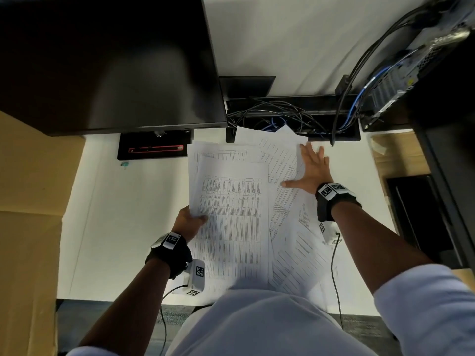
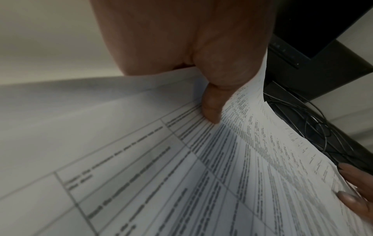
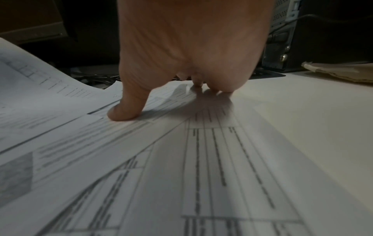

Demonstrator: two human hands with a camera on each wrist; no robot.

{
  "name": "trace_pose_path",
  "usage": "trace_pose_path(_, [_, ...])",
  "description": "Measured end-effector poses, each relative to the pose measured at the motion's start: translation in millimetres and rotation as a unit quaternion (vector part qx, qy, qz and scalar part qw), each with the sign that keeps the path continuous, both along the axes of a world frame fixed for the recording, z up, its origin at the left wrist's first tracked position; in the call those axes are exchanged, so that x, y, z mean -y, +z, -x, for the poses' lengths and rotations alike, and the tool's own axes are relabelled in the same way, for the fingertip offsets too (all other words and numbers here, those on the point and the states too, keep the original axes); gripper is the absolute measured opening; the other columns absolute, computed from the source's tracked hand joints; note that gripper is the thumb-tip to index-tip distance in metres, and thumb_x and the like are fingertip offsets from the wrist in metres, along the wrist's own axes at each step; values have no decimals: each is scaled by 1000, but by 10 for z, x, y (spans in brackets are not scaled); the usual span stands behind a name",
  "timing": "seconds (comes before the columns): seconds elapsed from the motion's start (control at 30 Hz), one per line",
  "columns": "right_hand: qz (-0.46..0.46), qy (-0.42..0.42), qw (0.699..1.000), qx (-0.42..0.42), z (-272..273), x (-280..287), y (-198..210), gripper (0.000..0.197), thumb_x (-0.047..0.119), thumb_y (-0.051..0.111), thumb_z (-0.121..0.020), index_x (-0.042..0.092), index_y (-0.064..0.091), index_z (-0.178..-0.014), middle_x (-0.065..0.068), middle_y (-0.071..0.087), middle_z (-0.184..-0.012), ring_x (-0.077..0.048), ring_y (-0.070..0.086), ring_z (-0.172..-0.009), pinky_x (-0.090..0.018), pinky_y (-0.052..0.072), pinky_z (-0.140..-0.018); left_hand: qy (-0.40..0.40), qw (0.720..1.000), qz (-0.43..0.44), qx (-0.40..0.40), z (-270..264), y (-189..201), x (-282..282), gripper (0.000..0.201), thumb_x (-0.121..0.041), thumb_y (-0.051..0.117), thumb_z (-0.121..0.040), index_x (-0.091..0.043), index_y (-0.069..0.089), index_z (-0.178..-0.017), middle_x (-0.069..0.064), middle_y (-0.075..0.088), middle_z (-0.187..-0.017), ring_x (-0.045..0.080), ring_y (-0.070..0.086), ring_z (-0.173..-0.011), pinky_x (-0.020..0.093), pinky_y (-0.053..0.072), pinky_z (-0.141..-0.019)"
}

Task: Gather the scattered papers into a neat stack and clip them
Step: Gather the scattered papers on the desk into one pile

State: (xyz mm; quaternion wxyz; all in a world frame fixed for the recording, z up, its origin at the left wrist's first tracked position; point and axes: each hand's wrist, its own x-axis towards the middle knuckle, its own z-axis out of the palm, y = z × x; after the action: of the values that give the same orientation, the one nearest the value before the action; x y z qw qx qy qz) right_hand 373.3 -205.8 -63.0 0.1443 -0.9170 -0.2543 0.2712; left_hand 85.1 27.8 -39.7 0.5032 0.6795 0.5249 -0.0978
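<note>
Paper sheets [image 1: 231,214] lie fanned on the surface [image 1: 128,201] below the monitor [image 1: 102,60]. Left hand [image 1: 189,220] pinches their left edge, lifting it; right hand [image 1: 312,168], fingers spread flat, pins strays for gathering.

papers [image 1: 232,214]: thin matt white paper, printed grey tables, under both hands | desk [image 1: 123,214]: smooth matt white, left of left hand [image 1: 189,222] | monitor [image 1: 102,60]: glossy black screen, beyond left hand | cardboard [image 1: 28,201]: matt tan, far left | cables [image 1: 272,116]: smooth black plastic, beyond right hand [image 1: 312,168] | wrist straps [image 1: 334,204]: black cloth
</note>
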Motion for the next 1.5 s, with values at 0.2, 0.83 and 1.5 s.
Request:
trace_pose_path(0.2, [-46, 31, 998, -24, 6, 66, 74, 138, 56, 87, -53, 28, -3, -154, -5, -10, -164, -25, -10, -150, -46, 3, -123, -9, 1000, -13, 10, -37, 3, 18, 38, -7, 70, -83, -2, 63, -120, 14, 69, -107, 34, 65, -105, 41, 52, -96])
trace_pose_path(0.83, [-115, -15, 990, -77, -168, 11, 215, 134, 34, 93, -53, 39, 2, -151, -9, 38, -153, -30, 32, -143, -47, 27, -117, -21, 1000, -16, 12, -23, 0, 23, 40, -9, 69, -84, -2, 61, -123, 12, 68, -110, 31, 64, -105, 43, 50, -99])
trace_pose_path(1.5, [-215, -268, 926, -158, 732, 214, 677, 39, 11, 63, -92, -3, 55, -128, -13, 63, -120, -26, 62, -110, -28, 47, -90, 72, 996, -15, 41, 208, 32, -80, 37, -3, 72, -82, 4, 63, -117, 17, 67, -108, 32, 64, -99, 43, 51, -91])
